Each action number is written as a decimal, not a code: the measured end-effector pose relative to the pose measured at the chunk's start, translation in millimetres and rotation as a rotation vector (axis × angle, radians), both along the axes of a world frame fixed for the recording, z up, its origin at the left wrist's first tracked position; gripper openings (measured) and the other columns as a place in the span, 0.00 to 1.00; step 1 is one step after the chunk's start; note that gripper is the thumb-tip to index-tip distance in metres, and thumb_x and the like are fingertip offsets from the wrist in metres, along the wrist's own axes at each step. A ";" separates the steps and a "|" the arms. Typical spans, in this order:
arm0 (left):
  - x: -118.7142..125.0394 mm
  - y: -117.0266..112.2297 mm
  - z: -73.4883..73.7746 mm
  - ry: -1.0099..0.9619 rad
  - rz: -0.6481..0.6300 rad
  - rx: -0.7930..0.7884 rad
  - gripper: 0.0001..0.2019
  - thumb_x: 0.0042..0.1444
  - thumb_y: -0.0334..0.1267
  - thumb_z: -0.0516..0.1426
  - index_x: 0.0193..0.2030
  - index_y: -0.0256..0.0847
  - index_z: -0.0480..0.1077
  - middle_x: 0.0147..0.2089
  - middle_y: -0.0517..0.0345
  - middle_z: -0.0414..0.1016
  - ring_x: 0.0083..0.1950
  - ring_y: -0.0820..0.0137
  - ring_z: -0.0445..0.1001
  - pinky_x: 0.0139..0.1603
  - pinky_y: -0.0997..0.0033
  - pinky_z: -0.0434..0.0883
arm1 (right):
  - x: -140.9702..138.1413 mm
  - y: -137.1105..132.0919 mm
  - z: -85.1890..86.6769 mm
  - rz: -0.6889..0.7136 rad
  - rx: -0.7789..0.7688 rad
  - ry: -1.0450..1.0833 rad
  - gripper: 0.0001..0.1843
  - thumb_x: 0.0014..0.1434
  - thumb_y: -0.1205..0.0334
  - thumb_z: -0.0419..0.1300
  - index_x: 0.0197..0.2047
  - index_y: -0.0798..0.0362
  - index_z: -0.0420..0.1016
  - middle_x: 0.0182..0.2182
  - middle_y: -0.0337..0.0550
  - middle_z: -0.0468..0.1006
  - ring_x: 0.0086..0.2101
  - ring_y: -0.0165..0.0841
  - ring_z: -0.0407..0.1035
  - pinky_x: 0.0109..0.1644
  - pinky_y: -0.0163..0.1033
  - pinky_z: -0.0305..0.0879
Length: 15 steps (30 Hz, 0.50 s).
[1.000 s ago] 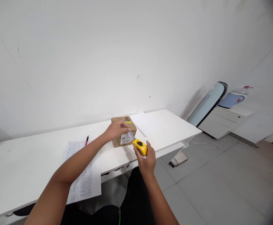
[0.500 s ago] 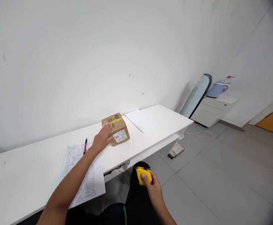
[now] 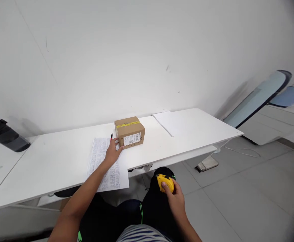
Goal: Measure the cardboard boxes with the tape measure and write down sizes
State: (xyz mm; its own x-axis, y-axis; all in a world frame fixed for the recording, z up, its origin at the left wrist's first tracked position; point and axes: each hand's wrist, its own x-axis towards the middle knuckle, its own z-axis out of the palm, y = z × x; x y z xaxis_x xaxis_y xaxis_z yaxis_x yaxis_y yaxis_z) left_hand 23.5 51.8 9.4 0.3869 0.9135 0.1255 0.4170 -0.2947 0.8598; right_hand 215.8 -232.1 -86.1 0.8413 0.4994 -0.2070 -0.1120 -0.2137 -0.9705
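Right hand [image 3: 176,199], low in the frame below the table edge, is closed around a yellow tape measure [image 3: 165,182]. Left hand [image 3: 112,152] rests loosely open on a printed sheet [image 3: 103,174], fingertips touching the left side of a taped cardboard box [image 3: 130,131] at the centre of the white table [image 3: 61,158]. A black bottle [image 3: 3,133] lies at far left
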 end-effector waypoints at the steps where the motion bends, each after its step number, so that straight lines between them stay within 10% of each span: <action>1: 1.1 -0.9 2.7 0.003 0.005 0.014 0.31 0.59 0.45 0.61 0.66 0.43 0.57 0.70 0.43 0.66 0.69 0.57 0.69 0.66 0.54 0.69 | 0.9 7.4 11.8 0.010 0.042 -0.013 0.41 0.45 0.36 0.69 0.56 0.53 0.73 0.50 0.48 0.80 0.49 0.45 0.76 0.54 0.45 0.75; 7: 10.6 -38.4 61.6 -0.015 0.028 0.305 0.22 0.62 0.54 0.55 0.56 0.43 0.67 0.59 0.43 0.74 0.62 0.54 0.72 0.65 0.52 0.67 | 22.2 59.8 104.3 0.303 0.352 -0.491 0.30 0.58 0.43 0.65 0.58 0.50 0.72 0.55 0.53 0.75 0.55 0.44 0.72 0.61 0.52 0.70; 11: 18.6 -78.1 100.0 -0.084 -0.292 0.041 0.20 0.62 0.61 0.53 0.41 0.46 0.71 0.43 0.52 0.79 0.47 0.61 0.77 0.50 0.61 0.73 | 23.3 93.6 162.6 0.529 0.438 -0.928 0.24 0.64 0.49 0.61 0.60 0.47 0.70 0.54 0.54 0.76 0.55 0.46 0.71 0.61 0.57 0.69; 15: 20.6 -82.6 105.5 -0.164 -0.332 -0.128 0.25 0.56 0.64 0.56 0.27 0.44 0.61 0.26 0.60 0.68 0.30 0.69 0.68 0.36 0.67 0.68 | 19.5 120.0 180.2 0.692 0.506 -1.091 0.24 0.67 0.52 0.58 0.64 0.46 0.65 0.55 0.54 0.75 0.55 0.44 0.71 0.60 0.54 0.71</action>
State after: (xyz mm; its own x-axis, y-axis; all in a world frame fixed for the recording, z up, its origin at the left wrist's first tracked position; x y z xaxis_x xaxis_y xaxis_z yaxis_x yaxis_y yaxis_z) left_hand 44.0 -30.8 115.0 0.6483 0.7544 0.1031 0.1712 -0.2764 0.9457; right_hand 235.3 -112.1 94.1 0.0117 0.6995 0.7145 0.7281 0.4838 -0.4855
